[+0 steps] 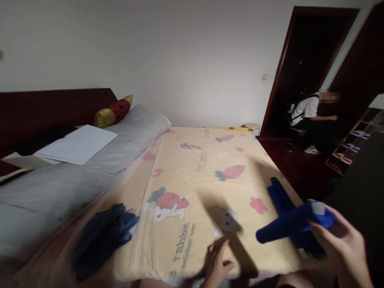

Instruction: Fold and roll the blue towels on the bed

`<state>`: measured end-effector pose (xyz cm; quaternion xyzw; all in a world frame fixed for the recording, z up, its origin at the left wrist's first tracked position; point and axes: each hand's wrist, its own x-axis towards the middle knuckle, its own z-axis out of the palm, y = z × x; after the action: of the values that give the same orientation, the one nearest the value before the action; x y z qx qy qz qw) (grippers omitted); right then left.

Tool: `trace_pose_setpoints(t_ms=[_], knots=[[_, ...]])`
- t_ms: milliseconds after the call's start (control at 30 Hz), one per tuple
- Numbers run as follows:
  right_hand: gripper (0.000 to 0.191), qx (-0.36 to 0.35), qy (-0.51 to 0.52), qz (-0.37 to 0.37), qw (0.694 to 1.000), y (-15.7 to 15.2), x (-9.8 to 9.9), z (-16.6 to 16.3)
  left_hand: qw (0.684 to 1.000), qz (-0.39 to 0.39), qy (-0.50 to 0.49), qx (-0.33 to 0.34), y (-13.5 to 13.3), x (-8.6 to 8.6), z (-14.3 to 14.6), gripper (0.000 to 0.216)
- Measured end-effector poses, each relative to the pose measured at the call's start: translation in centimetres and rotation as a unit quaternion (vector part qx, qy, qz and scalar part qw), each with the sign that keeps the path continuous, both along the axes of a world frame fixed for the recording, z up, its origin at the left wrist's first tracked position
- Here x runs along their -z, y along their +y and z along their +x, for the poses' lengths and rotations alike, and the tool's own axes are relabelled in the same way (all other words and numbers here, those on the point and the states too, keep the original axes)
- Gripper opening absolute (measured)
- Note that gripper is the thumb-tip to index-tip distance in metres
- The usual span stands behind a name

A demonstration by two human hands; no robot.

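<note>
My right hand [345, 240] grips one end of a long blue folded bundle [285, 224] with a whitish tag by the thumb. The bundle is held up over the bed's right edge, its free end pointing left. Beneath it, partly hidden, lies another blue folded bundle [280, 196]. Its exact kind cannot be told. Low over the bed, my left hand [219, 262] is empty, thumb apart from the bent fingers. Under both hands spreads a cream bed cover [204, 192] printed with rabbits and carrots.
Dark blue cloth [105, 236] lies crumpled at the bed's left. Grey bedding [129, 140] runs along the headboard, with a white board [79, 144] and a red-gold pillow [114, 112] on it. A seated person [304, 110] and a shoe rack [349, 150] are at right.
</note>
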<state>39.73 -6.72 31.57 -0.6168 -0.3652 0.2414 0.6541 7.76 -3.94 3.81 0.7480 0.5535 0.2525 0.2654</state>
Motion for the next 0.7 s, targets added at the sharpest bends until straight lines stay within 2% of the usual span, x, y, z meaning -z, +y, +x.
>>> trace_pose_setpoints(t_ms=[100,167,233,367,467,600,700], knots=[[0.068,0.093,0.029,0.035,0.995,0.5,-1.3,4.1,0.999,0.033,-0.003,0.023,0.2,-0.1,-0.1,0.074],[0.066,0.13,0.017,0.012,0.991,1.6,-1.5,6.6,0.998,0.055,0.001,0.027,0.2,-0.1,-0.3,0.072],[0.068,0.139,-0.012,-0.032,0.99,2.9,-0.9,9.1,0.997,0.073,0.008,0.022,0.2,-0.1,-0.4,0.071],[0.071,0.119,-0.106,-0.134,0.978,5.8,2.3,14.1,0.996,0.089,0.02,0.024,0.3,0.0,-0.5,0.069],[0.071,0.111,-0.164,-0.192,0.961,9.4,4.9,16.5,0.994,0.099,0.026,0.027,0.4,0.2,-0.6,0.067],[0.072,0.142,-0.218,-0.218,0.941,15.6,7.7,16.9,0.993,0.11,0.037,0.024,0.6,0.7,-0.9,0.067],[0.069,0.111,-0.275,-0.246,0.923,18.4,10.6,15.2,0.992,0.114,0.046,0.029,0.8,1.4,-1.3,0.067]])
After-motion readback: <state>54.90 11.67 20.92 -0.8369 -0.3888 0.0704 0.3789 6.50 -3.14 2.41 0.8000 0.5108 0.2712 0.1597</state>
